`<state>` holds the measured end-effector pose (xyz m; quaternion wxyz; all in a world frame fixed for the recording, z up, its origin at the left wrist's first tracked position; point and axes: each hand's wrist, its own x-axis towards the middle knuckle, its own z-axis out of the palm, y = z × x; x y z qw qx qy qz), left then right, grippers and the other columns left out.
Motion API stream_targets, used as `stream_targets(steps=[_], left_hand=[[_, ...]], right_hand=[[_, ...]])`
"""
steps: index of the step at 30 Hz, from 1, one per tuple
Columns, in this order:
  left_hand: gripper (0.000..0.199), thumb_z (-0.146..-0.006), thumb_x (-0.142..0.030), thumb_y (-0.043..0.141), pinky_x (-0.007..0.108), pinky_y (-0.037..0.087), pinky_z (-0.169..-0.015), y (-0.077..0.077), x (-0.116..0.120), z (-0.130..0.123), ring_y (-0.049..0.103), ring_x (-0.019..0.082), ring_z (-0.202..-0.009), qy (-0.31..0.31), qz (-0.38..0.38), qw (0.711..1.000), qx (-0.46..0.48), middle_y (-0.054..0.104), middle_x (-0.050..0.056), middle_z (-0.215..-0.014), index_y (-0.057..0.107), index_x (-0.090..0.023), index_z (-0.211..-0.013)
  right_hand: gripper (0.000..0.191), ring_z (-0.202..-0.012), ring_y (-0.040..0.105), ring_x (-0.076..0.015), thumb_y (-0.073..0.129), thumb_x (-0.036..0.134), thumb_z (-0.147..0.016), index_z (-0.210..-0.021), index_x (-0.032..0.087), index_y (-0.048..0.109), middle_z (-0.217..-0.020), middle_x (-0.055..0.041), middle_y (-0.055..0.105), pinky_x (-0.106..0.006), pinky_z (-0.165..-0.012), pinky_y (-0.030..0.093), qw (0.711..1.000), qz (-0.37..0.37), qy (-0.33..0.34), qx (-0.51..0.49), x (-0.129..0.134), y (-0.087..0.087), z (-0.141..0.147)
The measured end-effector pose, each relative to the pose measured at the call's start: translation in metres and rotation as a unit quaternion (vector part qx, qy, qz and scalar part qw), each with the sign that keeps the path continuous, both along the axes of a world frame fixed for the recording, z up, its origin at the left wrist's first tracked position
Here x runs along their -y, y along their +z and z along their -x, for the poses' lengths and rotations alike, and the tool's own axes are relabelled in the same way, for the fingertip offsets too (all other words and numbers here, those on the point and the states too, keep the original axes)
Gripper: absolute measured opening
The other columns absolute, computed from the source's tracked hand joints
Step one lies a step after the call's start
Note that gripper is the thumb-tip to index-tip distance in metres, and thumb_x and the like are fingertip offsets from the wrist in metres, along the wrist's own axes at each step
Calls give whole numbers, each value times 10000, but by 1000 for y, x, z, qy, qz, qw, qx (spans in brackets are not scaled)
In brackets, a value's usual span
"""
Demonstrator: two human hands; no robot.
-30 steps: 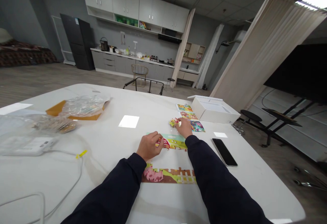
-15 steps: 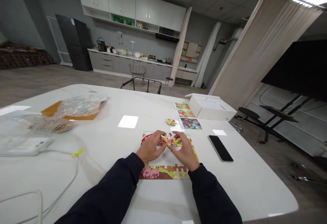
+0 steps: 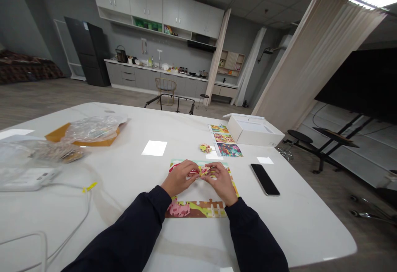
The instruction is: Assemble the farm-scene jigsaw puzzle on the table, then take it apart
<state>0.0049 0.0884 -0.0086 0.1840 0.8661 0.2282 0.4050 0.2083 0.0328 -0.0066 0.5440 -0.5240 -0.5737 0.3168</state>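
Over a partly assembled jigsaw puzzle (image 3: pixel 198 209) with a pink animal and a white fence, both hands meet near its upper part. My left hand (image 3: pixel 180 177) is closed, its fingertips pinching the left side of a small colourful puzzle piece (image 3: pixel 204 170). On the piece's right side, my right hand (image 3: pixel 221 181) pinches it between thumb and fingers. The piece is tilted between the fingertips. White tabletop shows through the middle of the puzzle. A small pile of puzzle pieces (image 3: pixel 205 148) lies just beyond the puzzle.
Picture cards (image 3: pixel 226 138) lie beside an open white box (image 3: pixel 254 130) at the back right. A black phone (image 3: pixel 265 179) rests to the right. Plastic bags (image 3: pixel 93 129) on an orange tray (image 3: pixel 58 132), a white device (image 3: pixel 29 179) and its cable (image 3: pixel 89 208) are at the left.
The piece between my fingertips has been turned and tilted, showing less of its face. My right fingers have curled in slightly. The whole view has shifted a little.
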Motion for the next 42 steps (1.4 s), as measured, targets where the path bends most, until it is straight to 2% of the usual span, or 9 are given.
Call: stream_targets(steps=[3,7,12,15,18,22,26,32,42], left_hand=[[163,-975,-212,608,393,543,-949,0,2,-1,650,222,-1060,-18,6,1000,6,713,74,-1082,666,-231,-1126],[199,-941,-261,667,428,526,-1033,0,5,-4,641,243,-1149,-11,12,1000,17,702,96,-1168,671,-229,-1137],[234,-935,-329,701,400,536,-1001,5,7,-9,641,233,-1123,8,27,999,26,682,91,-1158,666,-226,-1142],[178,-950,-295,680,380,537,-979,7,6,-11,644,218,-1094,2,29,999,12,690,75,-1125,680,-232,-1117],[185,-911,-256,725,381,537,-962,4,8,-14,648,225,-1066,-17,25,998,-52,708,61,-1094,712,-246,-1095],[180,-910,-242,722,392,530,-933,-2,11,-19,641,244,-1051,-42,-2,989,-144,717,71,-1061,761,-256,-1085],[199,-934,-250,697,398,518,-948,-7,12,-24,621,248,-1073,-41,-22,984,-170,712,75,-1071,769,-264,-1119],[195,-939,-243,688,400,509,-978,-14,12,-31,622,239,-1076,-40,-47,987,-151,709,73,-1091,769,-272,-1114],[212,-948,-196,638,414,500,-1008,-12,15,-32,627,244,-1114,-60,-45,983,-166,726,70,-1158,753,-258,-1115]], right_hand=[[387,-864,740,-241,837,526,-738,-906,205,702,-963,-84,754,-394,-820,623,996,42,-4,-74,-3,0,-3],[418,-804,766,-280,896,520,-649,-829,183,729,-780,-80,774,-459,-848,625,986,96,-14,-135,-2,2,-6],[397,-836,771,-279,917,489,-622,-794,179,737,-825,-86,786,-434,-850,628,984,103,-9,-147,-1,6,-6],[450,-839,766,-267,860,513,-696,-962,172,736,-923,-96,778,-411,-785,635,990,93,-11,-102,-3,7,-22],[487,-874,749,-248,780,477,-785,-1166,193,677,-997,-89,756,-378,-732,618,996,62,-64,15,-5,3,-53],[285,-909,709,-239,732,340,-815,-1065,203,717,-962,-77,744,-387,-800,588,979,57,-79,179,-6,-12,-78],[269,-997,664,-254,793,241,-747,-1010,210,742,-1030,-73,728,-421,-924,542,959,43,-53,274,-9,-28,-73],[255,-989,645,-257,834,232,-732,-967,200,741,-1008,-71,702,-409,-920,533,952,22,-60,299,-15,-37,-69],[230,-1002,634,-259,813,234,-761,-979,204,747,-1017,-72,685,-416,-943,527,951,17,-63,303,-17,-42,-71]])
